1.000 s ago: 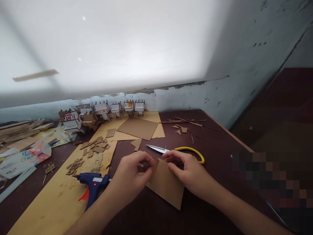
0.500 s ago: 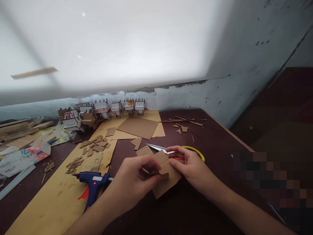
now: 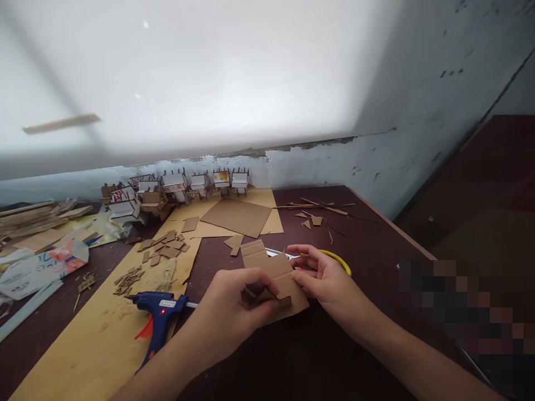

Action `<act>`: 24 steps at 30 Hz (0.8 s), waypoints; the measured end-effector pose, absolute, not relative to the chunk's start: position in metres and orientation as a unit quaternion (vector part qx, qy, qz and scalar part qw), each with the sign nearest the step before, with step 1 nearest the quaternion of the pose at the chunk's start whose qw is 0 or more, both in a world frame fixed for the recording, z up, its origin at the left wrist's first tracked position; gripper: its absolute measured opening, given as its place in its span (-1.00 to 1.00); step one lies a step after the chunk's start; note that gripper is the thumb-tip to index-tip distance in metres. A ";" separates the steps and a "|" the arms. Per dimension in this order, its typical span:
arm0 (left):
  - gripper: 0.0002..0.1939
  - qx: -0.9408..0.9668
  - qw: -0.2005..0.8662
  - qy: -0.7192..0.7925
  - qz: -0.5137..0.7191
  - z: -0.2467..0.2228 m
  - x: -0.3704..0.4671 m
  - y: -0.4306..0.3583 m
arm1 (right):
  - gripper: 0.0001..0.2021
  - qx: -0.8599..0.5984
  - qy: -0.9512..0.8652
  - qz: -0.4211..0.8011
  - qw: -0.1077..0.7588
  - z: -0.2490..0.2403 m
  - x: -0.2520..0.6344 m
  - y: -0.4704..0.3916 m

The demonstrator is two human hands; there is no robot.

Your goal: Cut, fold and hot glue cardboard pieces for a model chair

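My left hand point(image 3: 238, 301) is closed in a pinch on a small cardboard strip point(image 3: 285, 302), its thumb and forefinger pressed together near one end. Behind the strip is a larger creased piece of brown cardboard point(image 3: 271, 267). My right hand point(image 3: 324, 278) grips this piece at its right edge with the thumb and curled fingers. Scissors with a yellow handle point(image 3: 343, 262) lie on the table beyond, partly covered by the cardboard and my right hand. Left of my left forearm rests a blue hot glue gun point(image 3: 156, 312) with its red light lit.
Small cut cardboard pieces point(image 3: 169, 245) lie on a yellow sheet point(image 3: 75, 345). A flat cardboard sheet point(image 3: 236, 217) is farther back. Several miniature chairs point(image 3: 198, 182) stand along the wall. Thin sticks point(image 3: 326, 206) lie at the back right, wooden strips point(image 3: 29, 220) at the left.
The larger cardboard piece has tilted and shifted slightly, its upper flap now higher and covering more of the scissors' blades. Both hands stay almost in place.
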State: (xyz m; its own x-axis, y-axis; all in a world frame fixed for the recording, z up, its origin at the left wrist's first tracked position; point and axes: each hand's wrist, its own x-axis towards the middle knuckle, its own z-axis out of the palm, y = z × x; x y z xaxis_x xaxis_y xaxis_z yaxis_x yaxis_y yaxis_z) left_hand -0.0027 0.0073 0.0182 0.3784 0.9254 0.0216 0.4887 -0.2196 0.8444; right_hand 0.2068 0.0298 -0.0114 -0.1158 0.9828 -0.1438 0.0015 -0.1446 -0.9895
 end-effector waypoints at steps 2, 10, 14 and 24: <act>-0.93 0.733 0.392 0.482 0.277 0.019 -0.002 0.008 | -0.50 -0.496 -0.490 0.571 0.433 -0.012 0.207 0.030; -0.93 0.729 0.418 0.459 0.288 0.018 0.005 0.003 | -0.53 -0.481 -0.500 0.591 0.412 -0.010 0.204 0.026; -0.88 0.746 0.384 0.449 0.307 0.015 0.010 0.000 | -0.54 -0.487 -0.494 0.590 0.414 -0.008 0.201 0.024; -0.88 0.771 0.345 0.440 0.305 0.013 0.012 0.001 | -0.54 -0.490 -0.484 0.601 0.405 -0.009 0.202 0.024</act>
